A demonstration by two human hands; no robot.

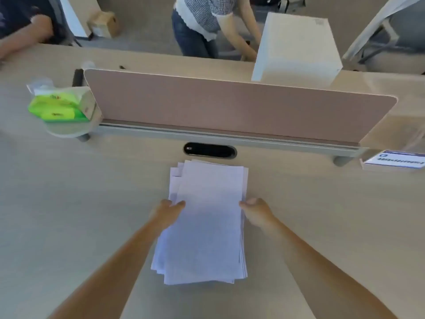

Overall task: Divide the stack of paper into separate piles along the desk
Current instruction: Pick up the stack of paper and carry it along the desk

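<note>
A loose stack of white paper (207,222) lies lengthwise in the middle of the light wooden desk (69,215), its sheets slightly fanned at the far left corner and near edge. My left hand (166,212) grips the stack's left edge about halfway along, thumb on top of the sheets. My right hand (255,209) grips the right edge opposite it, fingers curled at the paper's side. Both forearms reach in from the bottom of the view.
A pinkish divider panel (230,107) runs across the desk behind the paper, with a black cable port (209,150) in front of it. Green tissue packs (62,104) sit at the far left, a printed booklet (393,161) at the far right. Beyond the divider are people and a white box (296,47).
</note>
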